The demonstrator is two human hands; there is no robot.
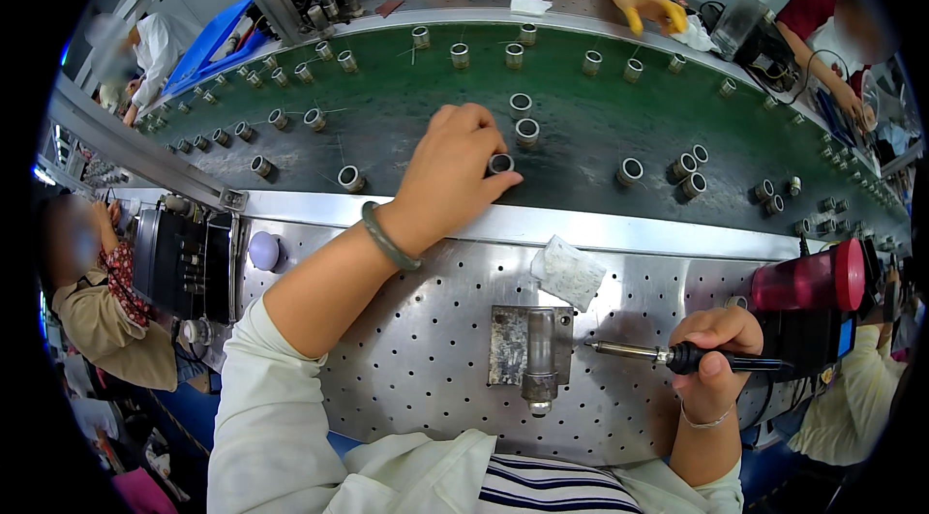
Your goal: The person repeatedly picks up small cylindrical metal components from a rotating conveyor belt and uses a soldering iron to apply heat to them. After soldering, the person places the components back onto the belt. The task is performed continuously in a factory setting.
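Observation:
My left hand (447, 166) reaches over the green conveyor belt (416, 132), its thumb and fingers closed around a small metal cylinder (500, 164) with a dark open top. Two similar metal cylinders (526, 133) stand just beyond it. In my right hand (716, 345) is a soldering iron (634, 351), gripped by its black handle, its tip pointing left. That tip is just right of a metal fixture block (508, 349) with a cylindrical piece on top, on the perforated metal worktable (416, 359). A greyish folded cloth (569, 272) lies behind the block.
More cylinders (685, 166) stand across the belt, several with thin wires. A red-lidded jar (808, 277) is at right, with a black box (803, 345) below it. At left are a purple round object (263, 250) and black equipment (184, 257). Across the belt, a person's yellow-covered fingers (648, 11) show.

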